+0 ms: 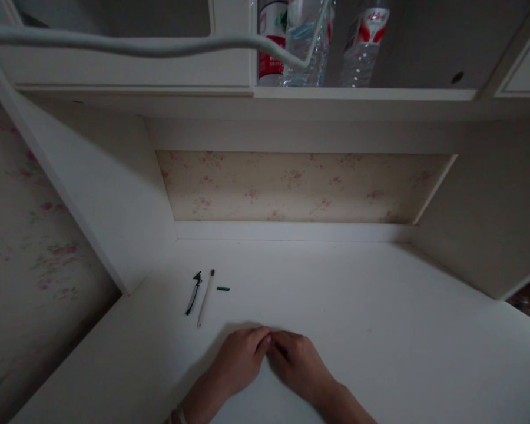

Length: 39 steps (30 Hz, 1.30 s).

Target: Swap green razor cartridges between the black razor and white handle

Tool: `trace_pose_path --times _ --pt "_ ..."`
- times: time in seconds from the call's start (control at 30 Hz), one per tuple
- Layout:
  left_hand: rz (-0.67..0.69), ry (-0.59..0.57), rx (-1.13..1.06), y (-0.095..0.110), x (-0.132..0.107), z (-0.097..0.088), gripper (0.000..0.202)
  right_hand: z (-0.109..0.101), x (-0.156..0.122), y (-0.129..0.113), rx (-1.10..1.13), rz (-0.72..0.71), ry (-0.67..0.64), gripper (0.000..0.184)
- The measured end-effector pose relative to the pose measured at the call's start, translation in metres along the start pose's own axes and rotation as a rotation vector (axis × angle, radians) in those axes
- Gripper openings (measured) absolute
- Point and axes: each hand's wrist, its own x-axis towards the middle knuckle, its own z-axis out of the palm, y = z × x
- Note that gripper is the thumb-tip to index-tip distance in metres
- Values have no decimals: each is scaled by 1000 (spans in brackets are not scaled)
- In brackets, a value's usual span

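Note:
My left hand point(239, 360) and my right hand point(298, 362) rest on the white desk point(380, 330) near its front edge, fingertips meeting at the middle. Both hands have their fingers curled and pressed together over something small that I cannot make out. A little beyond my left hand lie three pen parts: a black clip piece point(193, 293), a thin pale refill tube point(205, 297) and a short dark green piece point(223, 288). None of them touches my hands.
A white shelf above the desk holds several plastic bottles point(318, 44). A white cable point(115, 44) runs across the top. White side panels point(115, 194) close in the desk left and right; floral wallpaper point(291, 185) covers the back.

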Motion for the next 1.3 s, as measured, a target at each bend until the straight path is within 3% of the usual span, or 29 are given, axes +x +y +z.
trace_pose_path --times 1.3 --pt "6 2 4 0 0 0 33 1 0 2 -10 -7 2 18"
